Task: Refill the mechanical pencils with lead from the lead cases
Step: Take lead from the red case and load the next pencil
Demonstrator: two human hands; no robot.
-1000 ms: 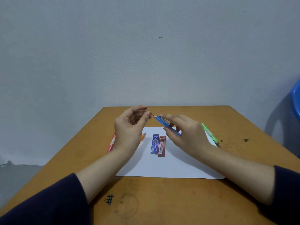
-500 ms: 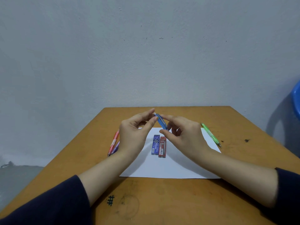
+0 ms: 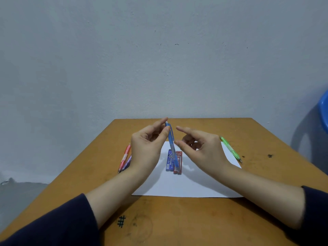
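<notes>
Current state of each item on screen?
blue pencil: held up, top pinched by left hand
right hand: fingers apart, gripping nothing
blue lead case: flat on paper
red lead case: flat beside it
green pencil: lying along paper's right edge
pink pencil: lying left of paper
purple pencil: beside it

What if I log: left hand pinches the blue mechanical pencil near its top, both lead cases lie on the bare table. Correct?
No: in the head view the blue lead case and red lead case lie on the white paper sheet, not the bare table. The left hand pinches the blue mechanical pencil near its top.
</notes>
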